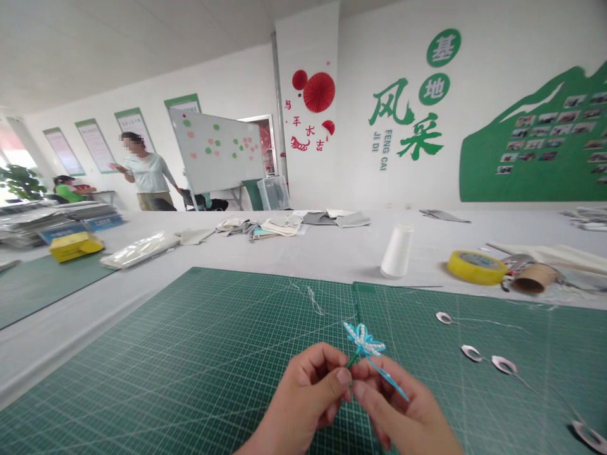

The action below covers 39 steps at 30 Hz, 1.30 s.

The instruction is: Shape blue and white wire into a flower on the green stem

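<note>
A small blue flower with white beads [364, 341] stands up above my fingertips, over the green cutting mats. Its green stem [351, 361] is pinched between the thumb and fingers of my left hand [306, 395]. My right hand [396, 404] is closed at the lower part of the same stem, its thumb close to my left thumb. A loose blue strand [389, 377] hangs from the flower across the fingers of my right hand. The stem's lower end is hidden by my fingers.
Behind the mats [213, 341] stand a white thread cone [397, 251] and a yellow tape roll [477, 267]. Pale rings with wires [504, 364] lie right. Fabric pieces [282, 224] and a yellow box [76, 246] are farther back. A person [147, 170] stands beyond the table.
</note>
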{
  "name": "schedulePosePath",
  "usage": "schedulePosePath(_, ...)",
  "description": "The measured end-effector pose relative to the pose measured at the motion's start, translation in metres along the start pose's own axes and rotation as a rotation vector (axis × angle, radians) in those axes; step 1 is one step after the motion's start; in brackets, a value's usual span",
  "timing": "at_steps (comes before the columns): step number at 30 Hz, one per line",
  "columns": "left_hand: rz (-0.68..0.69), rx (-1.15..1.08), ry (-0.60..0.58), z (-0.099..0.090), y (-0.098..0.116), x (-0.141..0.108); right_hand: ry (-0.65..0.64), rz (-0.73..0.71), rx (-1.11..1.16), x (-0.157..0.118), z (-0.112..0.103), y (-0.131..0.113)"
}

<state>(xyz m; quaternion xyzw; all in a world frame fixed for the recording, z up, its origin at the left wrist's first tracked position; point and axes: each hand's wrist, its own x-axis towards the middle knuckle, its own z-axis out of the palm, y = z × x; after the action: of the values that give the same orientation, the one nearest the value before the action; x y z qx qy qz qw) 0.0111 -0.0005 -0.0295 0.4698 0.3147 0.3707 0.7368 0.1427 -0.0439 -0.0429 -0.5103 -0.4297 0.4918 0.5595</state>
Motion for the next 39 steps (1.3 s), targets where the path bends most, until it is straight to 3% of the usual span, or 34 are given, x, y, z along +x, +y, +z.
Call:
schedulePosePath(3,0.006,-0.018,-0.048,-0.002,-0.003,0.003,0.029,-0.037,-0.099,-0.002,-0.003,-0.007)
schedulePosePath(6,0.018,-0.036,-0.068,-0.003,-0.004,0.003,-0.019,-0.035,-0.14,-0.002,-0.007,-0.01)
schedulePosePath(10,0.023,-0.014,0.014,-0.003,0.002,0.0,-0.07,-0.006,-0.127,0.001,-0.012,-0.007)
schedulePosePath(14,0.018,0.007,0.018,-0.002,0.005,-0.003,-0.09,0.016,-0.121,0.003,-0.014,-0.005)
schedulePosePath(21,0.017,-0.045,0.038,0.001,0.011,-0.004,0.059,-0.032,-0.161,-0.001,-0.011,-0.014)
schedulePosePath(26,0.029,0.003,0.099,0.001,0.016,-0.005,0.064,-0.06,-0.261,0.003,-0.016,-0.013)
schedulePosePath(29,0.018,0.097,0.102,-0.001,0.015,-0.004,0.037,-0.177,-0.499,0.007,-0.024,-0.008)
schedulePosePath(32,0.027,0.196,0.105,-0.003,0.014,-0.002,0.113,-0.345,-0.697,0.008,-0.032,-0.004)
schedulePosePath(33,0.039,0.228,0.109,-0.003,0.013,-0.001,0.121,-0.355,-0.684,0.007,-0.033,-0.003)
schedulePosePath(35,0.069,0.288,0.105,-0.003,0.012,-0.001,0.017,-0.255,-0.52,0.004,-0.031,-0.002)
schedulePosePath(37,0.093,0.33,0.077,-0.002,0.011,-0.001,-0.156,-0.073,-0.251,0.001,-0.023,-0.001)
schedulePosePath(39,0.111,0.36,0.055,-0.002,0.009,-0.001,-0.196,0.006,0.012,0.0,-0.014,0.0)
